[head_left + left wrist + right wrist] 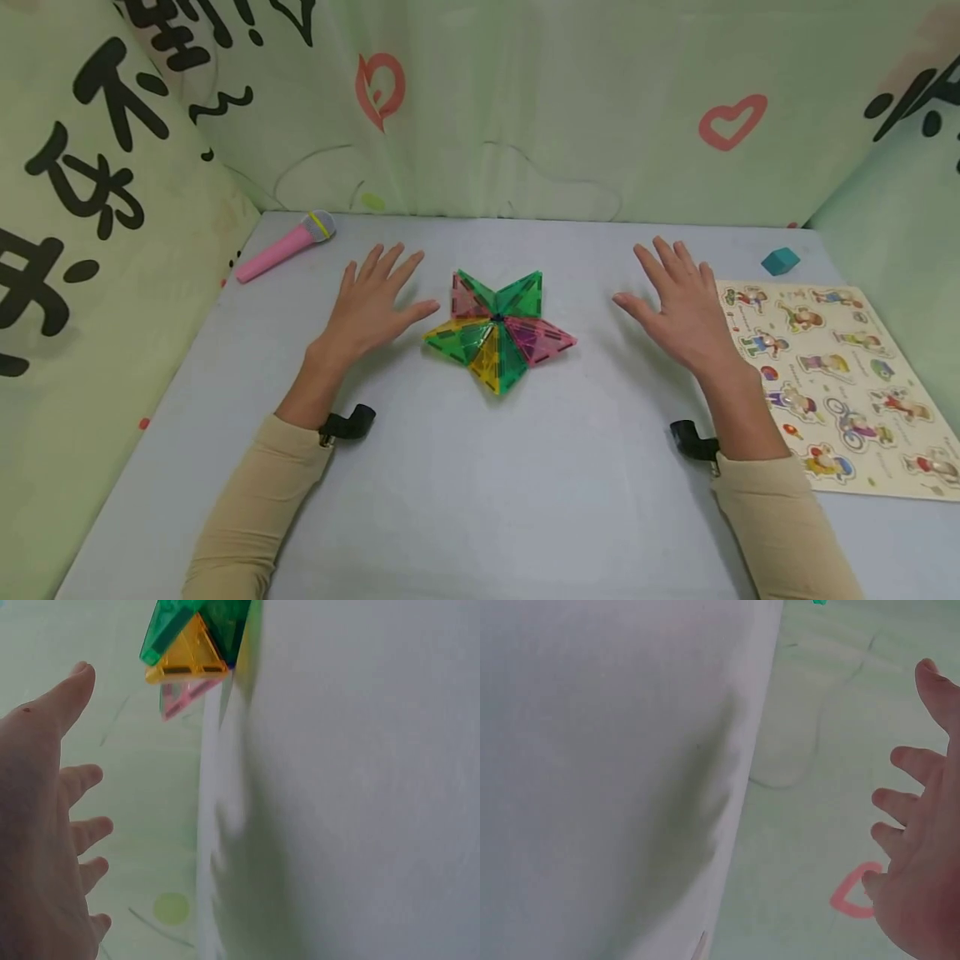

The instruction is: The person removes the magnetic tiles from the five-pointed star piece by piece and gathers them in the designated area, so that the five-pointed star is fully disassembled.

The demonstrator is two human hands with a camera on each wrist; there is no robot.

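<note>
A star built of translucent green, yellow, pink and purple triangular tiles [517, 296] sits on the table between the two hands. Left of it, my left hand [372, 304] hovers with fingers spread and its thumb toward the star, touching nothing. My right hand [681, 312] is held above the table on the star's right, fingers spread, near the picture board. In the left wrist view, part of the star [191, 652] shows beyond the thumb, apart from the hand [37, 832]. The right wrist view has the right hand [922, 817] over its own shadow, holding nothing.
A pink toy microphone [281, 250] lies at the back left. At the back right is a small teal block [781, 261]. Below it lies a cream picture board [862, 383] with cartoon figures. Printed green curtains [540, 108] stand along the back and sides of the white table [495, 500].
</note>
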